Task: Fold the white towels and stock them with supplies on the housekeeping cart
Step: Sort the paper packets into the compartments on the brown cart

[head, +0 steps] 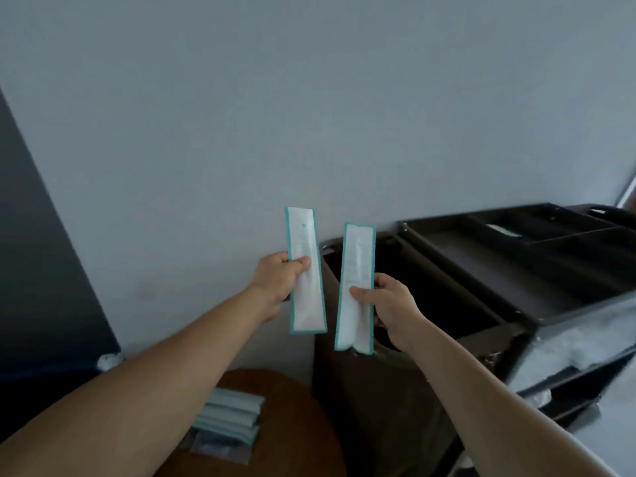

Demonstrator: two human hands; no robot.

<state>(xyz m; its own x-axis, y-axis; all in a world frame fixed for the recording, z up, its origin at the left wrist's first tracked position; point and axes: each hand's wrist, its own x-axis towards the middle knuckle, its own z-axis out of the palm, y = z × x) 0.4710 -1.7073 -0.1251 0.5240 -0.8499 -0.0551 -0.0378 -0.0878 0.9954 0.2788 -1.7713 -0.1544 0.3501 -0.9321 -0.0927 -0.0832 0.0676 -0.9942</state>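
White packet (303, 235) pinched by left grip (280, 282), second packet (356, 256) by right grip (392, 309)

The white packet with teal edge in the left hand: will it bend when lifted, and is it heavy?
Probably fairly stiff: the packet stands straight above and below the left hand, which pinches only its middle; the other packet in the right hand does too. Likely light, since a pinch holds it. Its wrapper looks smooth, perhaps slippery.
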